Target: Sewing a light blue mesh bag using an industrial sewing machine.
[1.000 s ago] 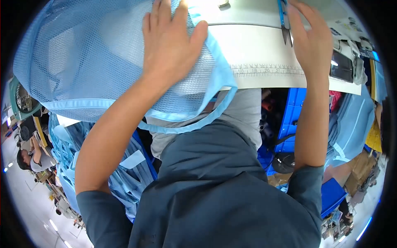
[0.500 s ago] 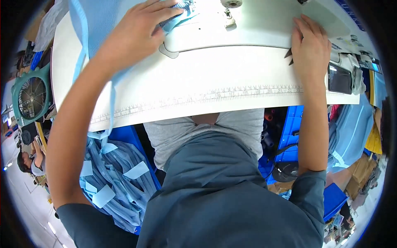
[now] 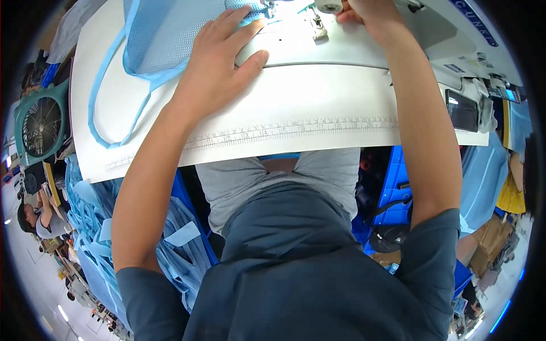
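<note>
My left hand (image 3: 224,59) lies flat with its fingers spread, the fingertips pressing on light blue mesh fabric (image 3: 170,45) close to the metal presser foot (image 3: 267,10) of a sewing machine. A light blue strap (image 3: 94,105) runs from the fabric and loops over the white table. My right hand (image 3: 372,14) reaches up beside a round white machine part (image 3: 329,5). Its visible fingers are curled, and the top edge cuts the hand off, so what they hold, if anything, is hidden. A metal fitting (image 3: 318,28) stands just left of it.
A printed ruler (image 3: 273,133) runs along the front of the white table (image 3: 318,96). A phone (image 3: 462,111) lies at its right end. Blue fabric pieces (image 3: 185,238) fill a blue bin below left. A green fan (image 3: 42,125) and another person (image 3: 42,219) are farther left.
My left hand has shifted right, and the strap now loops farther onto the table. My right hand has left the dark pointed tool on the table and moved up and left to the machine.
</note>
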The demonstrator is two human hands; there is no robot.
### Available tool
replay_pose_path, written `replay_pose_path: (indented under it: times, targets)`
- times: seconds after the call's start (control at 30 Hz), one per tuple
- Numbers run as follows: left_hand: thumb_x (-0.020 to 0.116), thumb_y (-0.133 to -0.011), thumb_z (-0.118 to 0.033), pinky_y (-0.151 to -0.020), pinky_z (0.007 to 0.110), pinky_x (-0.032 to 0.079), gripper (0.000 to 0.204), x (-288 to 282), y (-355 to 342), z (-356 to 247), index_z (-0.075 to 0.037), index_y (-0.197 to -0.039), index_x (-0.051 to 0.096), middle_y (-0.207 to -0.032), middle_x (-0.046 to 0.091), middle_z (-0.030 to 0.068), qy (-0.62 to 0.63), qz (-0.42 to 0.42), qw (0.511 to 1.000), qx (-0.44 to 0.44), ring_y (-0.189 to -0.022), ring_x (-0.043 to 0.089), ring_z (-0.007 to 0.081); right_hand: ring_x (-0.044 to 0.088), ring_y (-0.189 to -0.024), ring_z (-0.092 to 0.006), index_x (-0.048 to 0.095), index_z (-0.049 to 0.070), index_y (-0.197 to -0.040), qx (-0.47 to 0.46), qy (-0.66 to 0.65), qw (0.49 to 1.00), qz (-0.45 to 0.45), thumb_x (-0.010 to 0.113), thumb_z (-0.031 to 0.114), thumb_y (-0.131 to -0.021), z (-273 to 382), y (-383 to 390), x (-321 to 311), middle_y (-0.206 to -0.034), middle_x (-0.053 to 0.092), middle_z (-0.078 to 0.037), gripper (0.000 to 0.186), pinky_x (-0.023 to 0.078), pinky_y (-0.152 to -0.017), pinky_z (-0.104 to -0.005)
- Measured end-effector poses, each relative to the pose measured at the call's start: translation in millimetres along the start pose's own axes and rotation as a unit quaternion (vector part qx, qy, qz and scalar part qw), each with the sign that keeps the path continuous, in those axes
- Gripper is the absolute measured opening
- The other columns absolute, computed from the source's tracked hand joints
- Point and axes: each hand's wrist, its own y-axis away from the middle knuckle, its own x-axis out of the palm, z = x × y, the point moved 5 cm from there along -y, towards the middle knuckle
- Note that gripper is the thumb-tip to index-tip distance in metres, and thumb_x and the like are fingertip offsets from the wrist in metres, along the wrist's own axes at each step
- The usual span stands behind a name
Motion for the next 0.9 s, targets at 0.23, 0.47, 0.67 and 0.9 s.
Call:
replay_pose_path:
  times: [0.23, 0.47, 0.67, 0.9]
  targets:
    - [0.063, -0.104, -0.030, -0.129, 0.047, 0.031, 0.048, -14, -14, 30, -0.015, -0.149, 0.063, -0.162, 0.053, 0.0055, -0.010, 0.052, 0.996, 0.073, -0.155, 0.040, 0.0307, 0.055, -0.051, -0.0123, 0.075, 0.002, -0.079, -0.089, 0.169, 0.980, -0.046, 0.068, 0.037, -0.100, -10, 39, -18, -0.060, 0.065, -0.002, 0.041, 0.046, -0.056, -0.0284]
    - [0.062, -0.104, -0.026, -0.130, 0.046, 0.031, 0.047, -4, -18, 21, -0.014, -0.149, 0.063, -0.159, 0.056, 0.0042, -0.027, 0.046, 0.997, 0.061, -0.154, 0.043, 0.0293, 0.055, -0.053, -0.0121, 0.075, 0.000, -0.078, -0.181, 0.323, 0.923, -0.105, 0.069, 0.039, -0.101, -19, 51, -18, -0.061, 0.066, -0.005, 0.046, 0.045, -0.057, -0.0324]
    - [0.065, -0.101, -0.023, -0.123, 0.045, 0.040, 0.039, -7, -15, 17, -0.006, -0.135, 0.071, -0.147, 0.066, 0.0092, -0.049, -0.030, 0.994, 0.095, -0.145, 0.052, 0.0308, 0.062, -0.054, -0.0335, 0.071, 0.003, -0.079, -0.186, 0.392, 0.892, -0.126, 0.069, 0.039, -0.102, -5, 63, -18, -0.064, 0.068, -0.012, 0.043, 0.049, -0.057, -0.0462]
    - [0.066, -0.101, -0.020, -0.121, 0.042, 0.044, 0.038, -9, -19, 15, -0.008, -0.137, 0.071, -0.147, 0.067, 0.0046, 0.017, -0.014, 0.996, 0.081, -0.143, 0.056, 0.0283, 0.069, -0.093, -0.0280, 0.078, 0.012, -0.102, -0.546, 0.379, 0.741, -0.097, 0.076, 0.028, -0.094, 13, 108, 42, -0.103, 0.073, -0.005, 0.018, 0.052, -0.081, -0.0440]
